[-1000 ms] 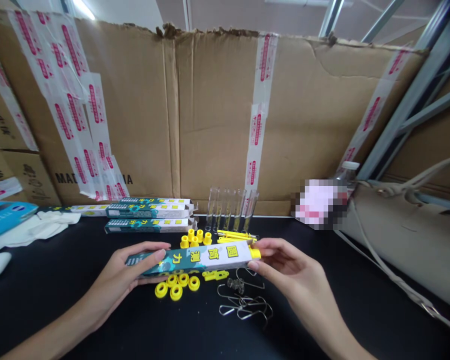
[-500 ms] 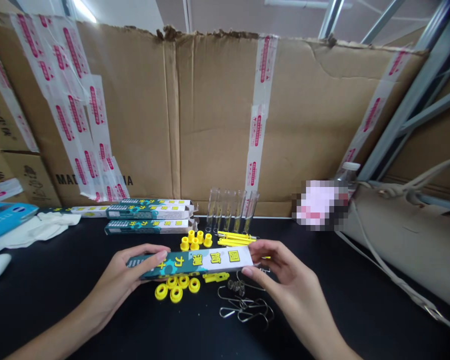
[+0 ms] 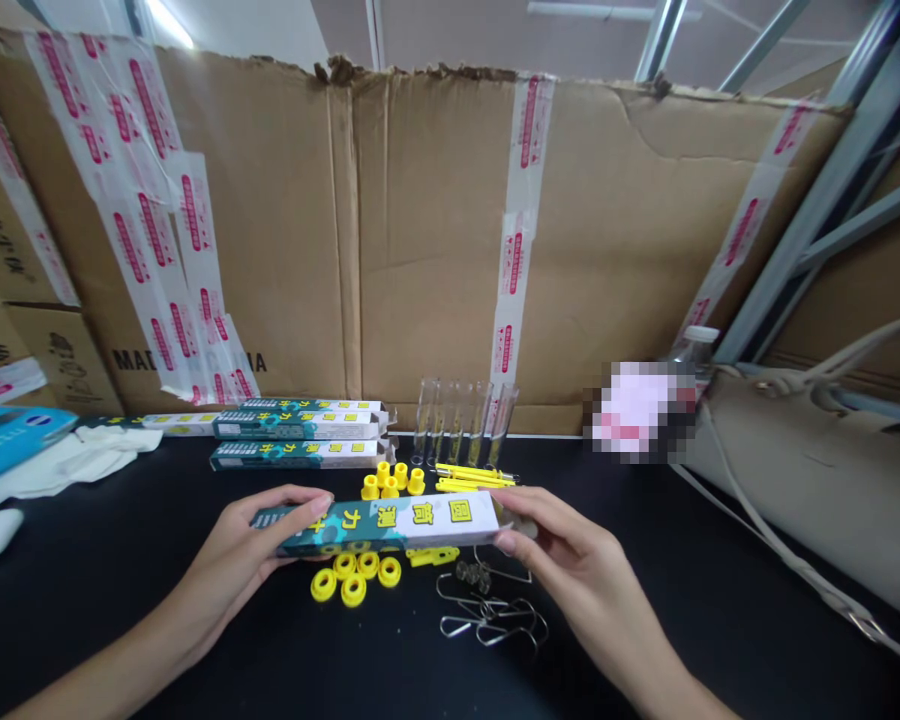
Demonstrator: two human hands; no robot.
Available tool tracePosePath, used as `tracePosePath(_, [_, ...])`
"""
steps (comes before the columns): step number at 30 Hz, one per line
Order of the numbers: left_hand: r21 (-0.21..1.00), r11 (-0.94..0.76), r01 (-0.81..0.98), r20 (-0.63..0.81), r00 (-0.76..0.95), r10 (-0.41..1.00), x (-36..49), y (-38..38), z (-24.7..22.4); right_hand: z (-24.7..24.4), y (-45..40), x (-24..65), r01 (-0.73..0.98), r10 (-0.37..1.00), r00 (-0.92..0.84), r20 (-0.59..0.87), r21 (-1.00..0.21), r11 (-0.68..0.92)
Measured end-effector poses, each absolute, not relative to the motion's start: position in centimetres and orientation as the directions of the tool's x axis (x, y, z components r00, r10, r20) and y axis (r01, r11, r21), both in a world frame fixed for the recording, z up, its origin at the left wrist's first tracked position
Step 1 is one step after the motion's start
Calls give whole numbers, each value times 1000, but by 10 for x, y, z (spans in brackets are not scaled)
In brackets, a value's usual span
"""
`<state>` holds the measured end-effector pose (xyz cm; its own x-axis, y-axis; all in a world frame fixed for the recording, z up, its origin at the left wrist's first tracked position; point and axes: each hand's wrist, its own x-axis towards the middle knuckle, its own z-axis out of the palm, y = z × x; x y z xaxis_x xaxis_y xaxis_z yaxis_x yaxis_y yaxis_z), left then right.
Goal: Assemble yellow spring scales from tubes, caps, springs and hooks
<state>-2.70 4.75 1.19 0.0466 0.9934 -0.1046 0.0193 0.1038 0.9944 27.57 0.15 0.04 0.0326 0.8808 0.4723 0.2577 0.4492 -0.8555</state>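
Note:
A long green and white printed box [image 3: 420,520] is held level above the black table. My left hand [image 3: 277,525] grips its green end, thumb on top. At the white end, my right hand [image 3: 555,535] pinches something greyish and partly see-through at the box's opening; my fingers hide much of it. Below the box lie several yellow rings [image 3: 353,589], yellow clip-like pieces [image 3: 433,556], small coiled springs [image 3: 473,575] and bent metal hooks [image 3: 495,628]. Behind it stand yellow caps [image 3: 416,481] beside yellow rods [image 3: 476,475].
Several clear tubes [image 3: 456,425] stand upright near the cardboard wall [image 3: 435,250]. Similar boxes [image 3: 296,455] are stacked at the back left. White tissue [image 3: 116,450] and a blue packet [image 3: 19,440] lie far left. A beige bag [image 3: 832,480] and bottle [image 3: 694,350] are at right.
The box has shifted slightly left with my left hand. My right hand has moved a little right from its white end, and a greyish, partly see-through item now shows between the box and my fingers.

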Motion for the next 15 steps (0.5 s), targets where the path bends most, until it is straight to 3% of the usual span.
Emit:
tracePosePath(4, [996,77,38,-78,41,996,-26,46,15,1,-1,275,189,898,40,439,-886,424])
tracePosePath(9, [992,18,124,-19,8,1000,-26,45,13,-2,2,276,-42,966,117,232,-970,238])
tracePosePath(15, [945,-96,313,113,-37,993,-30,47,11,3,1,269,-58,983,132,126,-989,134])
